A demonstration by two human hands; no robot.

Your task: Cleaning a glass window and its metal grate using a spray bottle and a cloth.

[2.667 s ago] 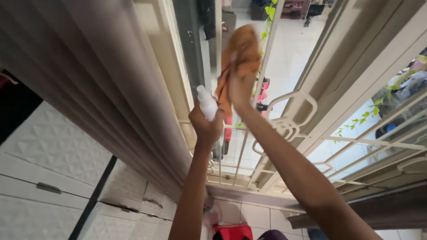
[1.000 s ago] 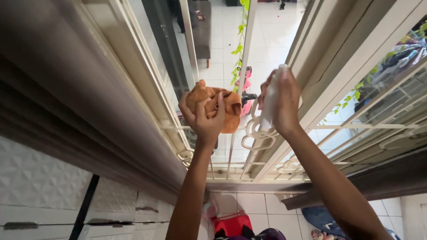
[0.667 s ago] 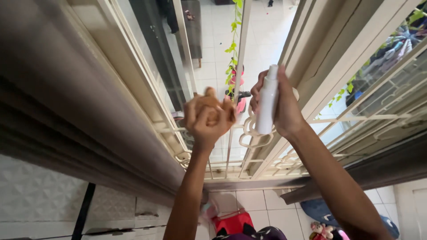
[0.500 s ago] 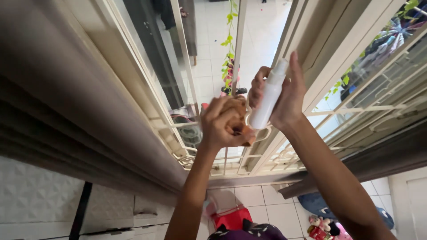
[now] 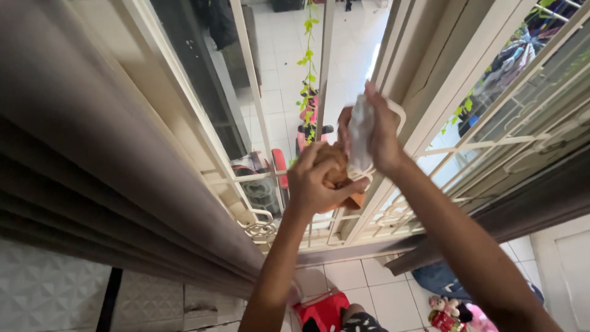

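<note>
My left hand point(image 5: 316, 184) is closed around a bunched orange cloth point(image 5: 337, 172), raised before the cream window grille point(image 5: 381, 215). Just right of it, my right hand point(image 5: 378, 132) grips a white spray bottle point(image 5: 359, 135), tilted, near the cloth.

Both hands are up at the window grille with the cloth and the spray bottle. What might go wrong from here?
The right hand grips the white spray bottle right beside the left hand and its bunched orange cloth; a bump might loosen either grip. The hands sit close to the scrolled metal grille, so knuckles may scrape. The curtain hangs near; spray might reach it.
</note>
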